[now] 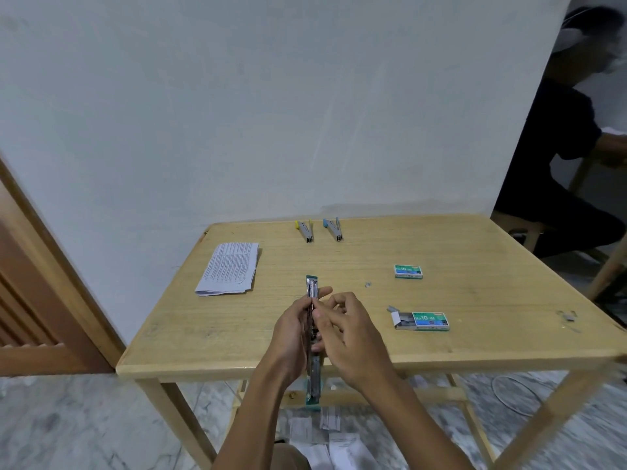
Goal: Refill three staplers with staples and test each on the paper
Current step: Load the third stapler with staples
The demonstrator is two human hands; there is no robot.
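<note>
A green stapler (312,286), swung fully open into one long strip, is held above the table's front edge. My left hand (292,329) grips its middle from the left. My right hand (344,325) pinches at the metal staple channel with thumb and forefinger; whether staples sit between the fingertips I cannot tell. A yellow stapler (304,230) and a blue stapler (333,228) lie at the table's far edge. A stack of printed paper (229,272) lies at the left. An opened staple box (422,321) sits to the right, a closed one (408,271) behind it.
The wooden table (475,334) stands against a white wall. Loose staple bits lie near the boxes (368,284) and at the right edge (568,315). Paper scraps (330,432) litter the marble floor below. A person in dark clothes (556,154) sits at the far right. A wooden door (30,283) is at left.
</note>
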